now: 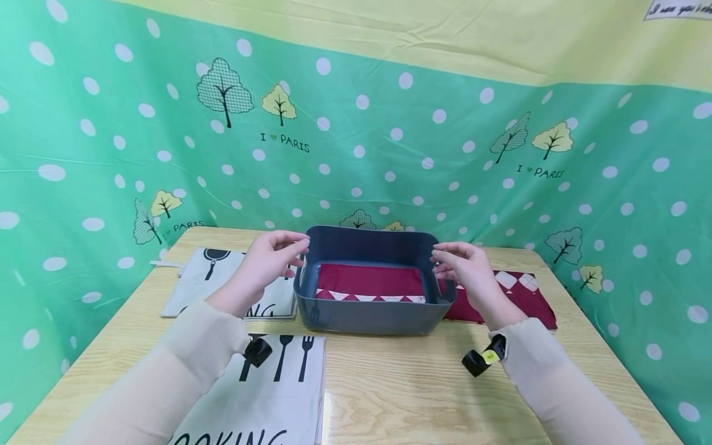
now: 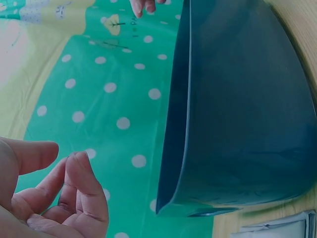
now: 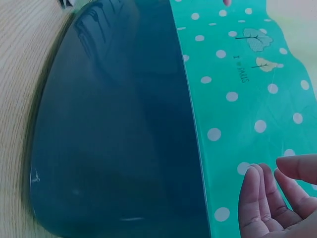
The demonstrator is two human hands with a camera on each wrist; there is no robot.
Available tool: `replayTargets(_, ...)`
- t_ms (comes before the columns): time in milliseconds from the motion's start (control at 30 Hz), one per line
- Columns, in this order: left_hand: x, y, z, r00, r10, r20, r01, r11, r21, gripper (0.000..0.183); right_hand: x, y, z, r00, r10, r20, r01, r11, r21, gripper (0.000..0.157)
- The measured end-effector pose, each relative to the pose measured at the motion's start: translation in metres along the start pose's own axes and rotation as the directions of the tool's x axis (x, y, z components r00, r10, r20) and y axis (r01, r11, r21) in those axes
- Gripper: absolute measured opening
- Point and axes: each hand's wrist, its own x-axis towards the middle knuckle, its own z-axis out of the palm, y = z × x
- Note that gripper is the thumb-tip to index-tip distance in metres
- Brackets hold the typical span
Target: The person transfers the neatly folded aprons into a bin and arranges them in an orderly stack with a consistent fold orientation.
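A dark blue-grey plastic bin [image 1: 372,318] stands on the table, with a folded dark red cloth [image 1: 369,279] lying inside. The cloth's near edge has a white diamond pattern. My left hand [image 1: 261,262] hovers by the bin's left end, fingers loosely bent and holding nothing. At the right end, my right hand [image 1: 470,269] is raised likewise, with nothing in its grasp. Both wrist views show a gap between the fingers of each hand and the bin wall [image 2: 247,99], [image 3: 119,124].
A folded white cloth with black kitchen prints [image 1: 191,284] lies left of the bin. Another white printed cloth [image 1: 278,402] lies nearer, at front left. Right of the bin is a folded red patterned cloth [image 1: 523,300]. A green dotted curtain [image 1: 356,123] hangs behind the wooden table [image 1: 411,383].
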Motion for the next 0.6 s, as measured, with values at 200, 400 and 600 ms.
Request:
replayTargets(200, -0.009, 0.006, 0.002, 0.999, 0.036, 0.028, -0.036, 0.999, -0.001, 0.042, -0.005, 0.000, 0.003, 1.000, -0.003, 0.008, 0.003, 0.999, 0.038, 0.029)
replayTargets(400, -0.016, 0.008, 0.002, 0.998, 0.058, 0.032, -0.058, 0.998, -0.010, 0.039, -0.012, -0.001, 0.008, 0.999, 0.001, 0.034, -0.003, 0.997, 0.071, 0.024)
replayTargets(600, -0.022, 0.004, 0.001, 0.997, 0.064, 0.032, -0.063, 0.997, -0.035, 0.040, -0.018, 0.000, 0.015, 0.998, 0.022, 0.059, -0.029, 0.992, 0.126, 0.018)
